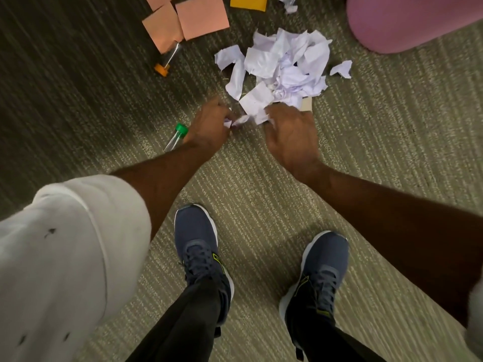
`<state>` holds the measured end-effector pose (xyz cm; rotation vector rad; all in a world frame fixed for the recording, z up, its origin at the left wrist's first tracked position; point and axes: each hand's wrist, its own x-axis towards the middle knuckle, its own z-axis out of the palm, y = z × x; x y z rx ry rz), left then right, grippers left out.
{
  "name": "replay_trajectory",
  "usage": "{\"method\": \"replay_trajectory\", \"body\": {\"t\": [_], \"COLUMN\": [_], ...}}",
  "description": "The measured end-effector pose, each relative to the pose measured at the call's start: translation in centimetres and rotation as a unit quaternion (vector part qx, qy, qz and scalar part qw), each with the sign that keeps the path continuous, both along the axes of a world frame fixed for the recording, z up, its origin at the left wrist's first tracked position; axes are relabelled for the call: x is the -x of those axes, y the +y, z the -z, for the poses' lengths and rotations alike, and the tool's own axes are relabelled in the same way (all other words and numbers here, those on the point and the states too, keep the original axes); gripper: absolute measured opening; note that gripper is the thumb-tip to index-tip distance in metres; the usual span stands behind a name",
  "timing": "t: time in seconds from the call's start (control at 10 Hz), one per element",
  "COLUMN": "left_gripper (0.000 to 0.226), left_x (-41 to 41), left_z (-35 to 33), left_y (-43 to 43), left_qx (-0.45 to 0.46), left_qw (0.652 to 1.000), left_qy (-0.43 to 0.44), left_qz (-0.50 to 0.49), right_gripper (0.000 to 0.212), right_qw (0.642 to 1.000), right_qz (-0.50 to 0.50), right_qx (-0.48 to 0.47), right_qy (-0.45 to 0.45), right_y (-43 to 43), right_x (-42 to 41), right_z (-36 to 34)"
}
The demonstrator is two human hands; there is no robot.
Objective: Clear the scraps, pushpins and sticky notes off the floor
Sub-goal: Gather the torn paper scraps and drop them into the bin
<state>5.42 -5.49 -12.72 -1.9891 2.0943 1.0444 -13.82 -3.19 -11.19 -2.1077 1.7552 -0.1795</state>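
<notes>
Scraps point(286, 65) of torn white paper lie heaped on the carpet point(379, 131), straight ahead of both my hands and just beyond them. My right hand point(291, 134) sits at the near edge of the heap, fingers point(271, 118) curled down onto the closest pieces; whether they have closed on paper or only rest on it I cannot tell, as the knuckles hide the tips. My left hand point(209, 124) is a little to the left of the heap, fingers pinched together on a small white shred.

The heap spreads wider side to side than front to back, so I judge the next move as a two-handed scoop, right hand nearer and leading, left closing in from its own side. One stray piece point(341, 69) lies apart, to the right of the heap.

Sticky notes point(183, 23), pink, lie farther off and to the left, overlapping one another, with an orange note point(248, 2) at the top edge. Two clear tubes rest on the carpet: one with a green cap point(181, 129) just beside my left wrist, one with an orange cap point(162, 69) touching the pink notes. I see no pushpins clearly. A pink rounded object point(407, 19) stands to the right of the heap.
</notes>
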Motion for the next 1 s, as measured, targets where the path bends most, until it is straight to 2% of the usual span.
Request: {"method": "replay_trajectory", "body": {"t": [0.1,0.2,0.3,0.4,0.5,0.6,0.7,0.8,1.0], "left_gripper": [0.020,0.018,0.016,0.016,0.032,0.053,0.052,0.045,0.040], "left_x": [0.0,0.4,1.5,2.8,3.9,4.7,5.3,5.5,5.3], "left_z": [-0.3,-0.7,-1.2,-1.2,-0.4,0.7,1.3,1.5,0.2], "left_y": [0.6,1.1,0.7,-0.5,-1.5,-1.7,-1.0,-0.6,0.4], "left_qx": [0.014,0.020,0.030,0.036,0.005,-0.035,0.048,0.037,-0.008], "left_qw": [0.999,0.998,0.993,0.990,0.992,0.995,0.992,0.996,0.992], "left_qy": [0.024,0.047,0.095,0.132,0.124,0.047,0.098,0.080,0.075], "left_qz": [-0.018,-0.047,-0.068,-0.041,0.020,0.080,0.068,0.018,-0.097], "right_gripper": [0.032,0.051,0.052,0.047,0.048,0.048,0.045,0.046,0.050], "right_qw": [0.982,0.948,0.907,0.891,0.863,0.858,0.841,0.826,0.824], "right_qz": [0.175,0.278,0.347,0.383,0.432,0.443,0.476,0.486,0.482], "right_qx": [-0.057,-0.151,-0.221,-0.214,-0.216,-0.208,-0.172,-0.169,-0.197], "right_qy": [-0.050,-0.042,-0.093,-0.120,-0.146,-0.157,-0.194,-0.228,-0.224], "right_y": [-0.8,-1.9,-2.8,-3.3,-3.6,-3.4,-3.4,-2.9,-1.1], "right_x": [1.1,1.7,1.6,1.1,1.1,1.2,1.4,1.5,1.5], "right_z": [0.6,1.6,2.2,2.8,4.0,3.6,3.6,3.2,0.9]}}
